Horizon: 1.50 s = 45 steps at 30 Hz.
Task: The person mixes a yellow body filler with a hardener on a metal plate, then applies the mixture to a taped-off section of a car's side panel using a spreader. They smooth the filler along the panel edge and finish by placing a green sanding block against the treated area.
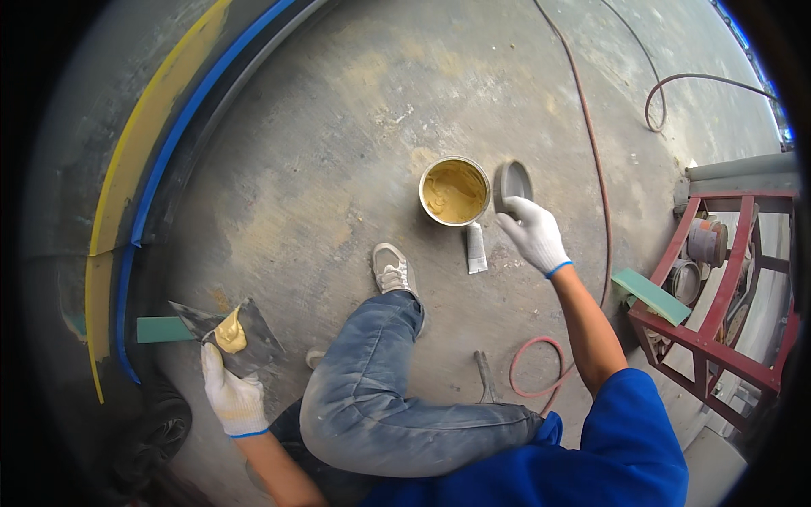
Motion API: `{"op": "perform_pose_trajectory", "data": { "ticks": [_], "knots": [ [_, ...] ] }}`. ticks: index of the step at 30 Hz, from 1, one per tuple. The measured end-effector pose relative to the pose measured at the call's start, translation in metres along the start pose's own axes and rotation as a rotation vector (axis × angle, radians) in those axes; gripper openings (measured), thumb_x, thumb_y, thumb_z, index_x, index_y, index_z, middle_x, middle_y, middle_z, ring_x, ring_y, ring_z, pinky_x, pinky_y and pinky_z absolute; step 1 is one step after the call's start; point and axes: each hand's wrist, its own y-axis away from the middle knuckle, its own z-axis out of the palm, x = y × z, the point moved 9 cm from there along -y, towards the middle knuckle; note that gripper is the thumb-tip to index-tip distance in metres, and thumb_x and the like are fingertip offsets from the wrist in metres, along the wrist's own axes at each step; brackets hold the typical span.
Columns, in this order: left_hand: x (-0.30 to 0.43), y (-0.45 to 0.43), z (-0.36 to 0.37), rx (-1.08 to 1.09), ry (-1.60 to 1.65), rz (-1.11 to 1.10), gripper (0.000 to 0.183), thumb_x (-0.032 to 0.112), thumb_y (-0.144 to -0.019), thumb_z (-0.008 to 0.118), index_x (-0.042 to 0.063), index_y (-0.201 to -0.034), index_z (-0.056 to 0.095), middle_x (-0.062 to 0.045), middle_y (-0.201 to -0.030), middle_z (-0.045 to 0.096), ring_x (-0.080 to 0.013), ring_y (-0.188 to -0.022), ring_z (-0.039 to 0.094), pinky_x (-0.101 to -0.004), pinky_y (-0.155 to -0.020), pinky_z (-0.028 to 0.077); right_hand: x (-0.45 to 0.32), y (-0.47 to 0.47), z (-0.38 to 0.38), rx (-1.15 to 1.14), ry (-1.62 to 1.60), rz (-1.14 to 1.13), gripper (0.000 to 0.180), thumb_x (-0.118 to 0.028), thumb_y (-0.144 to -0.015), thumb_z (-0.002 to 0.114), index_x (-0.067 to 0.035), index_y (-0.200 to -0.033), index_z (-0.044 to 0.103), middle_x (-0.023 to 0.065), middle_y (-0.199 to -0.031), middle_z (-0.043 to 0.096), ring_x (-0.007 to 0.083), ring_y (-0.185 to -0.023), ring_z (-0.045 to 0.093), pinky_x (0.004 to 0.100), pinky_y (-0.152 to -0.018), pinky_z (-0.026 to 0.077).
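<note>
My left hand (234, 393), in a white knit glove, holds a dark, thin mixing board (253, 342) with a dollop of yellow body filler (230, 331) on it. A green flat strip (163, 329) sticks out from beside the board. My right hand (535, 234), gloved too, is at the near edge of an upright grey round lid (514, 182); whether it grips the lid is not clear. Left of the lid stands an open can of yellow filler (455, 191). A white tube (476, 248) lies on the floor just below the can.
On the left is a vehicle body panel with yellow tape (120, 171) and blue tape (166, 146). A red hose (592, 133) crosses the concrete floor. At right stands a red metal rack (709, 342) with cans and a green block (652, 296). A scraper-like tool (485, 377) lies near my leg.
</note>
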Motion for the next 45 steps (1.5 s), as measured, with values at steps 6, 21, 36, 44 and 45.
{"op": "perform_pose_trajectory", "data": {
  "ticks": [6,21,36,44,45],
  "knots": [
    [0.010,0.005,-0.005,0.027,0.042,0.037,0.038,0.017,-0.108,0.053,-0.004,-0.140,0.051,-0.017,-0.143,0.058,-0.0280,-0.127,0.060,-0.0448,-0.111,0.050,-0.036,-0.032,0.099,-0.129,0.655,-0.314,0.010,-0.014,-0.087,0.063,-0.008,-0.089,0.071,0.0143,-0.083,0.068,0.0343,-0.079,0.070,0.0456,-0.068,0.059],
    [0.009,0.008,-0.010,0.038,0.027,0.008,0.039,0.021,-0.108,0.054,-0.001,-0.140,0.051,-0.013,-0.143,0.057,-0.0258,-0.128,0.058,-0.0455,-0.110,0.048,-0.020,-0.019,0.143,-0.160,0.726,-0.257,0.015,-0.013,-0.090,0.060,-0.004,-0.095,0.071,0.0170,-0.092,0.070,0.0348,-0.087,0.071,0.0458,-0.068,0.059],
    [0.003,0.007,0.000,-0.008,0.012,0.002,0.039,0.023,-0.109,0.052,0.001,-0.141,0.050,-0.014,-0.141,0.057,-0.0280,-0.128,0.058,-0.0493,-0.110,0.048,0.000,-0.017,0.140,-0.198,0.478,-0.207,0.016,-0.017,-0.091,0.062,-0.007,-0.099,0.072,0.0149,-0.092,0.070,0.0344,-0.090,0.069,0.0455,-0.076,0.057],
    [0.027,0.026,0.002,-0.080,-0.054,0.054,0.045,0.024,-0.110,0.048,-0.004,-0.145,0.047,-0.014,-0.146,0.055,-0.0252,-0.131,0.056,-0.0429,-0.115,0.044,0.107,0.030,0.080,0.392,0.102,0.301,0.029,-0.027,-0.096,0.063,-0.012,-0.120,0.070,0.0153,-0.116,0.071,0.0346,-0.109,0.067,0.0428,-0.096,0.052],
    [0.028,0.030,-0.007,-0.045,-0.069,0.041,0.044,0.025,-0.109,0.051,-0.002,-0.144,0.048,-0.013,-0.145,0.056,-0.0253,-0.130,0.056,-0.0440,-0.112,0.046,0.123,0.038,0.098,0.298,0.160,0.401,0.030,-0.028,-0.097,0.063,-0.011,-0.121,0.070,0.0161,-0.117,0.071,0.0352,-0.111,0.066,0.0424,-0.098,0.052]
  ]
}}
